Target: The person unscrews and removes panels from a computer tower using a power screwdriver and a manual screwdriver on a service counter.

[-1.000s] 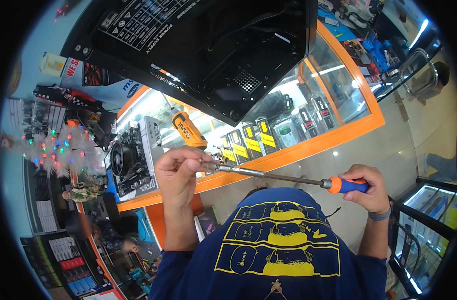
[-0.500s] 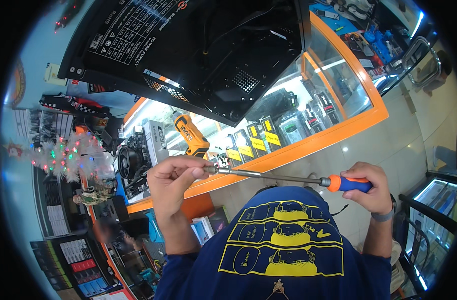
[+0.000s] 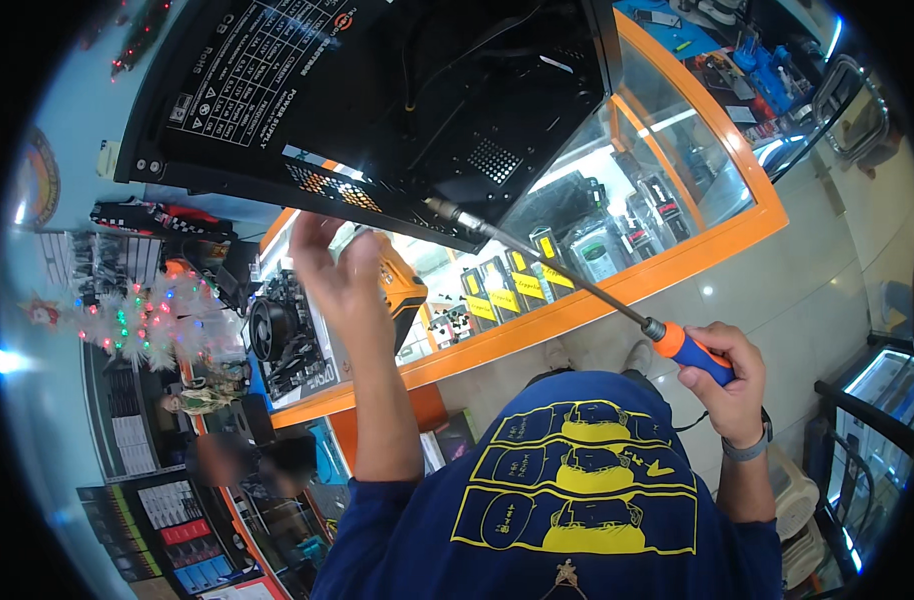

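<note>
My right hand [image 3: 729, 385] is wrapped round the blue and orange handle of a long screwdriver [image 3: 677, 345]. Its metal shaft slants up and left, and the tip overlaps the lower part of the black computer case [image 3: 377, 110] in view; I cannot tell whether they touch. My left hand [image 3: 339, 275], slightly blurred, is raised below the case's perforated edge with thumb and fingers apart, and nothing shows in it. Behind it, partly hidden, lies a yellow-orange and black cordless screwdriver [image 3: 402, 290] on the glass counter.
An orange-framed glass display counter [image 3: 517, 345] carries a motherboard with a black fan [image 3: 272, 330], small loose screws [image 3: 450, 325] and several yellow-labelled packages [image 3: 502, 300]. A white tree with lights [image 3: 142, 320] stands left. Glass cabinets [image 3: 867, 430] are at right.
My left hand has let go of the screwdriver's tip end and moved up towards the case. The screwdriver, still in my right hand, has swung its tip upward.
</note>
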### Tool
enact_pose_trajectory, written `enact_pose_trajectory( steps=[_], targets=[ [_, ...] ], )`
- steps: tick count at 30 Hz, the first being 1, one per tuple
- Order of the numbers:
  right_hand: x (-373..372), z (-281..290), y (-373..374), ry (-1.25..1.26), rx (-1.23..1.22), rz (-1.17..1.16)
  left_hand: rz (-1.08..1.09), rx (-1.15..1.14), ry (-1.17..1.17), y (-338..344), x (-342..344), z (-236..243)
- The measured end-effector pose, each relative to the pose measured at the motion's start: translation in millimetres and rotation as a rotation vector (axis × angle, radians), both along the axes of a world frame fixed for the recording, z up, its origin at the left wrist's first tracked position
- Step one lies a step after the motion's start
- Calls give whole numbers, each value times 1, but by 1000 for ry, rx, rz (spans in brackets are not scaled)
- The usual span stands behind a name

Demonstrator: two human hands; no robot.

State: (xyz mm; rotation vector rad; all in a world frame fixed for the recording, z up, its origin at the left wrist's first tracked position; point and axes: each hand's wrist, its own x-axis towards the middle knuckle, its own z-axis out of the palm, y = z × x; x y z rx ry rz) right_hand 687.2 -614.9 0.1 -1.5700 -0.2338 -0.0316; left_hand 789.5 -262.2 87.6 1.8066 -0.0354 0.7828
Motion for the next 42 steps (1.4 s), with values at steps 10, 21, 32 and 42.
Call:
enact_pose_trajectory(
  steps=[10, 21, 32, 42],
  targets=[
    [-2, 5, 19, 118, -34, -81, 103, 213, 200, -29, -1, -6],
    [12, 20, 28, 81, -243, 66, 2, 36, 13, 22, -40, -49],
    [18, 18, 47, 136, -243, 94, -188, -391, 398, 57, -10, -65],
    [19, 15, 53, 143, -231, 70, -187, -413, 447, 57, -20, -68]
  ],
)
